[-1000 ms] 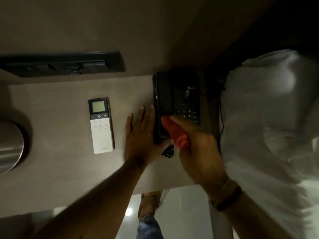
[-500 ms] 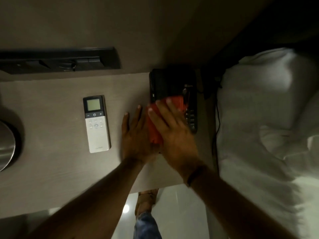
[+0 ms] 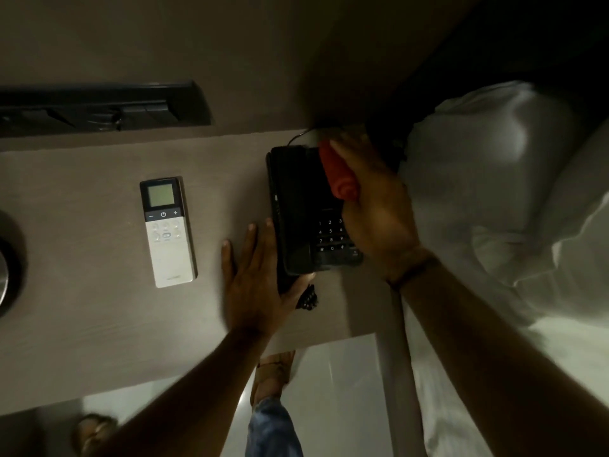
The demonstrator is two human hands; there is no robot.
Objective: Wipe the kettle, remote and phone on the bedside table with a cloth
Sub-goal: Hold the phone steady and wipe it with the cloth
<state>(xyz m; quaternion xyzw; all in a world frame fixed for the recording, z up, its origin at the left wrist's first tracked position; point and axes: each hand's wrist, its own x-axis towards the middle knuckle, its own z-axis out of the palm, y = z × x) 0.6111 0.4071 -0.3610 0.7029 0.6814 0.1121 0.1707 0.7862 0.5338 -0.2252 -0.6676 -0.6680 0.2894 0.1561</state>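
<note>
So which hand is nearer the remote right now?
Left. The left hand lies flat on the table just right of the remote; the right hand is farther right, over the phone.

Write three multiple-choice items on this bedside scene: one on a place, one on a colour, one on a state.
1. Where does the remote lie?
A. left of the phone
B. on the phone
C. on the pillow

2. What colour is the cloth?
A. white
B. red
C. blue

3. What is the left hand doing?
A. gripping the cloth
B. lying flat against the phone's side
C. lifting the remote

Key: 1 A, the remote lies on the table, apart from the phone. 2 B, it shows red in the right hand. 3 B, fingers spread, palm down.
</note>
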